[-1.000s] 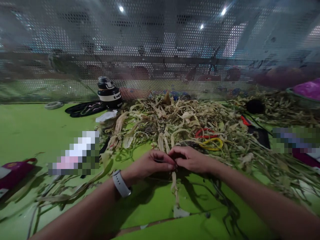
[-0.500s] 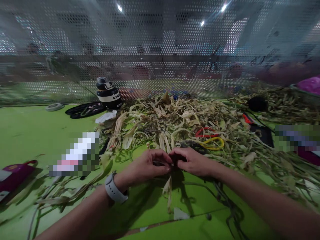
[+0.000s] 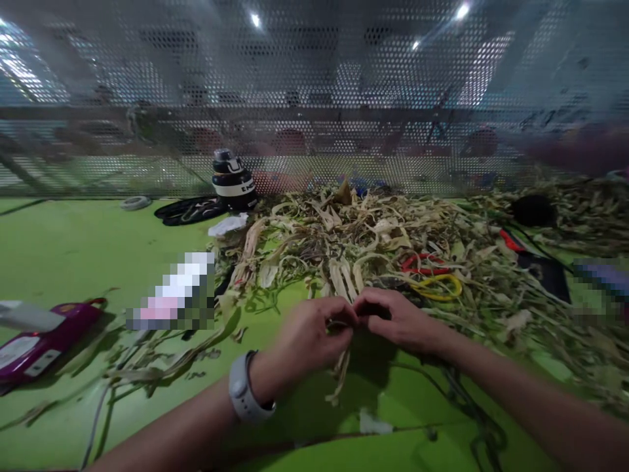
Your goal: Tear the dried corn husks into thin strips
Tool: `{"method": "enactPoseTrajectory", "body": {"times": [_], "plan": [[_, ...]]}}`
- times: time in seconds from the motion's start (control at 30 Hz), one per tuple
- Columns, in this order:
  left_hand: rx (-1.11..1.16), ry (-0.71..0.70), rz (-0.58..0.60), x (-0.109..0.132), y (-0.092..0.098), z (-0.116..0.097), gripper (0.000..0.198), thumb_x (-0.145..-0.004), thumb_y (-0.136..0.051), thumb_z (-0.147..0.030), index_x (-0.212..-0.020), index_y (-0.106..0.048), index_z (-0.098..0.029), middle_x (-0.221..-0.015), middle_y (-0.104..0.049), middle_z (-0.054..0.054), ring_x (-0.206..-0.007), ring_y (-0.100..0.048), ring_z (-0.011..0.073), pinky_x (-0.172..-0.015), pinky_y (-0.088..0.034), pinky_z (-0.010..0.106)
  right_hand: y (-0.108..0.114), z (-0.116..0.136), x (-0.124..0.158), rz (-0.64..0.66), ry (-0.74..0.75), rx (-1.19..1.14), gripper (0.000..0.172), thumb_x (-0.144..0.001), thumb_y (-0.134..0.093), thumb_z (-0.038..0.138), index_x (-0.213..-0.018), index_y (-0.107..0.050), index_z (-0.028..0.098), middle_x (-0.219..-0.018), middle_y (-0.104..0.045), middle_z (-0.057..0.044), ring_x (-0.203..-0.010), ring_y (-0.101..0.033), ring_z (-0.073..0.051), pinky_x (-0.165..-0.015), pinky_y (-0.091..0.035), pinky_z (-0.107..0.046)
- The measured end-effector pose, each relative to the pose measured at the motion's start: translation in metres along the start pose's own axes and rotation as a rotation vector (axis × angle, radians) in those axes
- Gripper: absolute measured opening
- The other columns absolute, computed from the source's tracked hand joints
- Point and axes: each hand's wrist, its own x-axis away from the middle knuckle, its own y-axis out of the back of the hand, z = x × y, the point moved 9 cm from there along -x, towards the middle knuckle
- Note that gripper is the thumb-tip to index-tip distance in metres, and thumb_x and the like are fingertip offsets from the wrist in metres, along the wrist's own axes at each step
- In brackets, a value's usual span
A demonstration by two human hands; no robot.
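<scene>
Fingertips (image 3: 344,320) of the left hand (image 3: 307,337) are curled in and pinched on the top of a small bunch of dried leaf strips (image 3: 340,377). The fingers (image 3: 374,303) of the right hand (image 3: 400,321) close on the same spot from the other side. The two hands meet thumb to thumb just above the green table (image 3: 73,249). The bunch hangs straight down from the pinch, pale and frayed, and its loose lower ends trail onto the table in the shadow under the hands. How the strips lie inside the grip cannot be told, since the knuckles cover that part. A light grey wristwatch (image 3: 240,393) sits on the left wrist.

Just beyond the hands spreads a wide heap of dried strips (image 3: 373,223), tan and green, reaching to the right edge of the view. Red and yellow handle loops (image 3: 432,275), seemingly of scissors, lie in the heap, just behind the right hand. A black and white bottle (image 3: 233,183) stands at the far left corner of the heap, with a black strap-like thing (image 3: 189,210) and a white scrap (image 3: 227,224) beside it. A small ring of tape (image 3: 135,202) lies further left. A purple pouch (image 3: 44,334) rests near the left edge, well apart from the hands, with a few loose strips (image 3: 162,364) between it and the left forearm. A dark round object (image 3: 533,210) sits on the far right. A perforated metal screen (image 3: 314,98) closes off the back of the table.
</scene>
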Motion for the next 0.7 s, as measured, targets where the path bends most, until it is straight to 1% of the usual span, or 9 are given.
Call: {"method": "enactPoseTrajectory", "body": {"times": [0.07, 0.13, 0.23, 0.37, 0.43, 0.5, 0.63, 0.7], "plan": [[0.139, 0.016, 0.013, -0.002, 0.001, 0.001, 0.017, -0.069, -0.053, -0.009, -0.079, -0.065, -0.016, -0.078, -0.068, 0.003, -0.071, -0.063, 0.0141, -0.067, -0.048, 0.022, 0.001, 0.005, 0.001, 0.003, 0.061, 0.025, 0.014, -0.071, -0.050, 0.011, -0.082, -0.059, 0.015, -0.080, -0.055, -0.002, -0.076, -0.051, -0.014, -0.070, -0.040, -0.025], [0.240, 0.045, 0.024, -0.004, 0.002, 0.004, 0.014, -0.069, -0.055, -0.009, -0.079, -0.064, -0.014, -0.076, -0.068, 0.003, -0.071, -0.063, 0.0137, -0.068, -0.049, 0.022, 0.000, 0.007, 0.001, 0.031, 0.109, 0.048, 0.013, -0.071, -0.055, 0.015, -0.083, -0.058, 0.015, -0.082, -0.053, -0.002, -0.077, -0.049, -0.015, -0.070, -0.040, -0.026], [0.377, 0.118, 0.048, -0.007, 0.002, 0.012, 0.010, -0.068, -0.060, -0.011, -0.077, -0.064, -0.013, -0.076, -0.067, 0.003, -0.072, -0.063, 0.0132, -0.069, -0.048, 0.022, 0.000, 0.007, 0.001, 0.037, 0.123, 0.076, 0.013, -0.071, -0.059, 0.017, -0.084, -0.057, 0.015, -0.083, -0.052, -0.001, -0.076, -0.048, -0.014, -0.069, -0.039, -0.025], [0.577, 0.245, 0.108, -0.007, -0.004, 0.030, 0.011, -0.066, -0.066, -0.017, -0.076, -0.063, -0.014, -0.069, -0.065, 0.000, -0.063, -0.059, 0.0100, -0.059, -0.044, 0.018, 0.002, 0.007, 0.001, -0.004, 0.130, 0.076, 0.009, -0.073, -0.060, 0.019, -0.080, -0.059, 0.015, -0.080, -0.053, -0.002, -0.074, -0.049, -0.014, -0.068, -0.039, -0.025], [0.594, 0.288, 0.103, -0.007, -0.005, 0.037, 0.012, -0.065, -0.068, -0.018, -0.075, -0.064, -0.014, -0.067, -0.064, 0.000, -0.060, -0.057, 0.0094, -0.055, -0.042, 0.018, 0.003, 0.008, 0.001, -0.036, 0.141, 0.097, 0.008, -0.073, -0.061, 0.020, -0.079, -0.060, 0.015, -0.079, -0.054, -0.003, -0.075, -0.050, -0.014, -0.069, -0.040, -0.026], [0.586, 0.307, 0.082, -0.007, -0.005, 0.041, 0.014, -0.063, -0.070, -0.020, -0.075, -0.064, -0.014, -0.068, -0.066, 0.001, -0.060, -0.057, 0.0099, -0.056, -0.041, 0.019, 0.003, 0.008, 0.001, -0.059, 0.139, 0.125, 0.008, -0.072, -0.061, 0.019, -0.078, -0.060, 0.015, -0.079, -0.055, -0.003, -0.075, -0.050, -0.014, -0.070, -0.040, -0.026], [0.647, 0.361, 0.066, -0.006, -0.006, 0.047, 0.020, -0.063, -0.071, -0.022, -0.079, -0.064, -0.014, -0.071, -0.067, 0.002, -0.062, -0.059, 0.0104, -0.059, -0.043, 0.020, 0.006, 0.008, 0.002, -0.072, 0.123, 0.120, 0.006, -0.072, -0.061, 0.017, -0.078, -0.059, 0.015, -0.078, -0.054, -0.002, -0.074, -0.050, -0.014, -0.068, -0.040, -0.025], [0.633, 0.355, 0.067, -0.007, -0.005, 0.047, 0.019, -0.063, -0.071, -0.022, -0.079, -0.064, -0.014, -0.072, -0.067, 0.002, -0.063, -0.059, 0.0101, -0.060, -0.043, 0.021, 0.008, 0.009, 0.002, -0.061, 0.123, 0.091, 0.005, -0.072, -0.060, 0.016, -0.077, -0.058, 0.015, -0.079, -0.054, -0.002, -0.074, -0.050, -0.013, -0.068, -0.040, -0.025]]}}
